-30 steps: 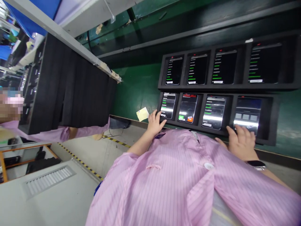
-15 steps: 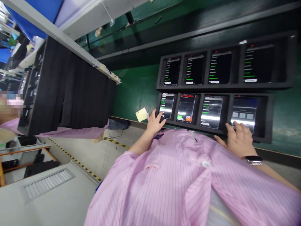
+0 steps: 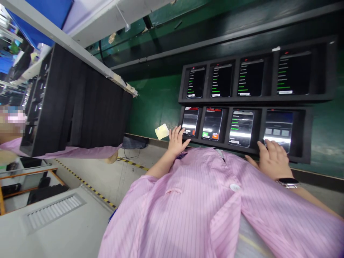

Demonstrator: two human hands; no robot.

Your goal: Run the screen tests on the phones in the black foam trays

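From the head view, your left hand (image 3: 176, 141) sits open, fingers spread, its tips at the lower edge of the first phone (image 3: 190, 121) in the bottom row of a black foam rack (image 3: 308, 136); it holds nothing that shows. Your right hand (image 3: 272, 159) curves over the lower edge of the fourth phone (image 3: 278, 130) in that row, and you cannot tell from here whether that grip is closed on the phone or only resting on it. A slim watch (image 3: 288, 182) sits on that wrist. Each phone lies in its own foam pocket, screen lit, and an upper foam rack (image 3: 331, 71) carries four more phones (image 3: 250, 77).

Keep your fingertips square to the glass and press lightly, so the touch lands on the screen and not on the foam lip. The pocket walls leave little room for knuckles. Open room lies left of the rack on the green surface (image 3: 153, 104), where a pale yellow sticky note (image 3: 162, 131) rests just beside your left hand. Farther off hang a black curtain (image 3: 99, 111) and a co-worker's pink sleeve (image 3: 77, 152).
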